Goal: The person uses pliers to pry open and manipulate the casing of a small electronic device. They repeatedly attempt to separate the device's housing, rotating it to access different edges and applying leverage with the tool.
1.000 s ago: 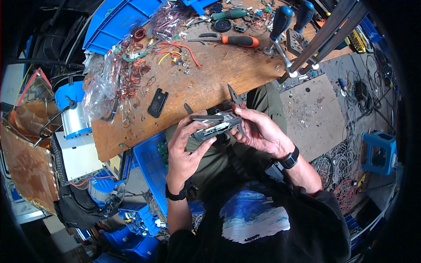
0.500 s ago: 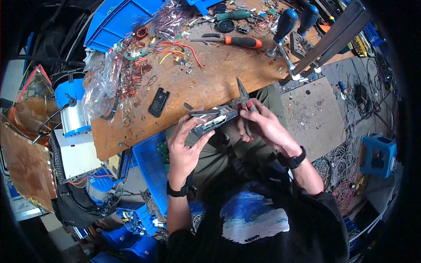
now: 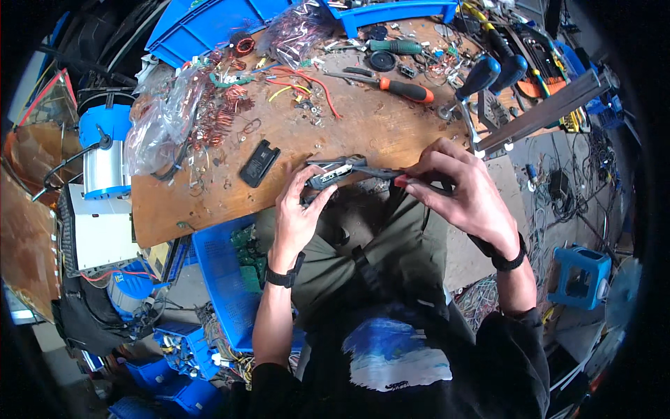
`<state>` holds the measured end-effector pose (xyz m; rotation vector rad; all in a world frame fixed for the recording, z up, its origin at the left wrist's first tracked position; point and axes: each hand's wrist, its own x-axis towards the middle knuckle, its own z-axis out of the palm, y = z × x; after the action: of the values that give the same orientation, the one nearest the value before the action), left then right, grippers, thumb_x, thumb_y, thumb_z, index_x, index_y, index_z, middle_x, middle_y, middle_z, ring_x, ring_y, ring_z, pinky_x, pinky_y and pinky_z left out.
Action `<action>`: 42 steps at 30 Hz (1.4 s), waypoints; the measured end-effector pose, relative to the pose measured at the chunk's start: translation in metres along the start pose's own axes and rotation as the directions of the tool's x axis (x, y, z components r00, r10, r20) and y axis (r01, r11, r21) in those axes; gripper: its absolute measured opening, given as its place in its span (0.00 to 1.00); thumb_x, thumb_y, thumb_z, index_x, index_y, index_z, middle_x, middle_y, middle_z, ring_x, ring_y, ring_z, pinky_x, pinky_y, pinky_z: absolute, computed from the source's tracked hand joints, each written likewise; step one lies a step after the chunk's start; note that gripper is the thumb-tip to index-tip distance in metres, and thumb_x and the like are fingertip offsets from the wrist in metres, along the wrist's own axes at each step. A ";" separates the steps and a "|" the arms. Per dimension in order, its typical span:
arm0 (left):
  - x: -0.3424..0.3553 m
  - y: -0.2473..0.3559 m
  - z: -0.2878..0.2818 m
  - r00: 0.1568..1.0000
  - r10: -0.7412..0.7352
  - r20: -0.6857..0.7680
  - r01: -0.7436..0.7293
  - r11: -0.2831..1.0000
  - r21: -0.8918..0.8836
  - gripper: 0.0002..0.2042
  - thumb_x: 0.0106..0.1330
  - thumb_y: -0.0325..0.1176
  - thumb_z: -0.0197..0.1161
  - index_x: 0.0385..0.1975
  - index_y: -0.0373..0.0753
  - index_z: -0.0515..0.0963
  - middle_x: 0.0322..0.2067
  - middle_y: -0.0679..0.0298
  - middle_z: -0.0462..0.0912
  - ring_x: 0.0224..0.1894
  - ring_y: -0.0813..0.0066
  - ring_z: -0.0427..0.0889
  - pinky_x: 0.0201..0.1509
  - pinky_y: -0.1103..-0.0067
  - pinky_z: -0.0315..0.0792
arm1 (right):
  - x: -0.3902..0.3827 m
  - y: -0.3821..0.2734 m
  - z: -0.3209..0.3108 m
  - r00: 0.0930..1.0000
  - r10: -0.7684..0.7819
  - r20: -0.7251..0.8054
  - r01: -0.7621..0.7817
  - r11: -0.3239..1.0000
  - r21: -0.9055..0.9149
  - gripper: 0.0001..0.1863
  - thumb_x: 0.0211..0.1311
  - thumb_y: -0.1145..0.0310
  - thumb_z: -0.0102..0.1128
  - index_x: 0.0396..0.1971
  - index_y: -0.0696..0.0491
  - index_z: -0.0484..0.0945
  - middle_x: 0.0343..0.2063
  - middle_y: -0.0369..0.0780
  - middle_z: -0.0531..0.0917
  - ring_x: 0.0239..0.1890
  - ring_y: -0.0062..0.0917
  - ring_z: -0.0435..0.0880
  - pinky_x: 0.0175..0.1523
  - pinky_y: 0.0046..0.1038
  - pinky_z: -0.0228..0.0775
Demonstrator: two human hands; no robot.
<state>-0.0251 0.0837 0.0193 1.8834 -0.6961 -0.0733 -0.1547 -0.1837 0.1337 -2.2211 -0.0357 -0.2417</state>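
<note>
Pinched between the fingers and thumb of my left hand point(image 3: 293, 220) is a small dark electronic housing point(image 3: 319, 183) with a pale strip along its side. My right hand point(image 3: 466, 187) grips red-handled long-nose pliers point(image 3: 380, 172), whose jaws point left to the housing's far end. Whether the jaws grasp part of it I cannot tell. Both hands are over my lap at the bench's near edge. A flat black plastic cover point(image 3: 259, 163) lies on the bench, beyond my left hand.
On the wooden bench point(image 3: 209, 202) lie an orange-and-black-handled screwdriver point(image 3: 406, 90), a green-handled screwdriver point(image 3: 395, 47), copper coils point(image 3: 220, 122) and a clear plastic bag point(image 3: 164, 126). Blue-handled clamps point(image 3: 479, 78) rise at the right. Left of my legs, a blue basket point(image 3: 216, 279) holds green circuit boards.
The pliers have swung from pointing away to pointing left at the housing. My right hand has moved right and turned over, now with its back upward. The view has shifted a little.
</note>
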 end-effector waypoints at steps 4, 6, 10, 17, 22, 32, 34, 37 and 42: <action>0.006 -0.005 -0.004 1.000 0.002 0.027 -0.002 1.000 0.005 0.16 0.64 0.24 0.72 0.51 0.35 0.80 0.47 0.67 0.84 0.51 0.79 0.80 0.60 0.78 0.72 | 0.026 -0.015 0.002 0.990 -0.137 0.022 0.139 0.982 -0.126 0.10 0.58 0.68 0.73 0.37 0.56 0.87 0.33 0.45 0.83 0.35 0.43 0.86 0.41 0.38 0.78; 0.007 -0.009 -0.004 1.000 0.016 0.008 -0.017 1.000 0.004 0.16 0.64 0.25 0.73 0.51 0.35 0.80 0.45 0.66 0.86 0.51 0.78 0.82 0.60 0.77 0.73 | 0.037 -0.017 0.006 0.985 -0.161 0.061 0.171 0.959 -0.226 0.10 0.57 0.66 0.74 0.35 0.56 0.87 0.33 0.44 0.83 0.34 0.43 0.85 0.40 0.39 0.78; 0.010 -0.015 -0.006 0.994 0.109 -0.008 -0.109 0.993 0.046 0.18 0.62 0.27 0.74 0.51 0.34 0.80 0.46 0.59 0.88 0.55 0.68 0.85 0.76 0.63 0.60 | 0.052 -0.033 0.008 0.981 -0.134 0.139 0.178 0.909 -0.376 0.11 0.57 0.64 0.74 0.31 0.57 0.86 0.31 0.43 0.83 0.33 0.42 0.85 0.38 0.40 0.77; 0.011 -0.020 -0.008 0.993 0.116 -0.031 -0.116 0.993 0.005 0.17 0.63 0.31 0.72 0.51 0.37 0.79 0.47 0.54 0.86 0.52 0.53 0.85 0.78 0.57 0.56 | 0.076 -0.060 0.013 0.967 -0.117 0.225 0.213 0.856 -0.472 0.11 0.56 0.65 0.72 0.28 0.58 0.83 0.28 0.46 0.82 0.33 0.44 0.85 0.39 0.40 0.78; 0.013 -0.019 -0.009 0.992 0.115 -0.043 -0.116 0.993 -0.011 0.17 0.63 0.30 0.72 0.51 0.36 0.79 0.48 0.53 0.86 0.53 0.52 0.85 0.77 0.57 0.59 | 0.097 -0.081 0.029 0.948 -0.002 0.320 0.209 0.761 -0.614 0.10 0.59 0.66 0.67 0.29 0.59 0.81 0.30 0.49 0.84 0.36 0.47 0.86 0.42 0.43 0.78; 0.037 0.003 -0.017 0.929 0.347 -0.129 -0.256 0.854 0.452 0.14 0.64 0.40 0.69 0.44 0.40 0.83 0.34 0.53 0.79 0.37 0.51 0.81 0.53 0.63 0.76 | 0.103 -0.088 0.031 0.949 -0.053 0.311 0.233 0.781 -0.579 0.13 0.55 0.65 0.75 0.30 0.58 0.82 0.31 0.44 0.83 0.37 0.41 0.84 0.41 0.41 0.76; 0.041 0.001 -0.016 0.946 0.307 -0.103 -0.219 0.841 0.495 0.11 0.63 0.39 0.68 0.39 0.39 0.83 0.33 0.54 0.79 0.35 0.51 0.82 0.46 0.62 0.77 | 0.102 -0.093 0.028 0.940 -0.045 0.339 0.240 0.793 -0.561 0.13 0.55 0.65 0.76 0.30 0.57 0.82 0.30 0.44 0.83 0.37 0.40 0.85 0.41 0.40 0.76; 0.047 -0.001 -0.016 0.972 0.226 -0.071 -0.163 0.856 0.492 0.09 0.62 0.38 0.67 0.31 0.38 0.82 0.31 0.54 0.79 0.31 0.51 0.83 0.36 0.60 0.78 | 0.102 -0.090 0.023 0.920 -0.033 0.390 0.239 0.836 -0.493 0.12 0.58 0.64 0.74 0.33 0.57 0.84 0.31 0.45 0.84 0.37 0.40 0.86 0.42 0.39 0.76; 0.056 -0.007 -0.022 0.954 0.296 0.043 -0.274 0.807 0.523 0.10 0.64 0.39 0.64 0.30 0.39 0.79 0.27 0.54 0.79 0.24 0.49 0.84 0.27 0.58 0.76 | 0.104 -0.083 0.016 0.876 -0.058 0.478 0.254 0.899 -0.356 0.11 0.60 0.67 0.73 0.38 0.57 0.87 0.33 0.44 0.87 0.37 0.38 0.87 0.43 0.36 0.78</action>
<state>0.0321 0.0762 0.0368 2.2629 -1.0429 0.3881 -0.0594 -0.1264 0.2087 -2.6543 -0.4707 0.2174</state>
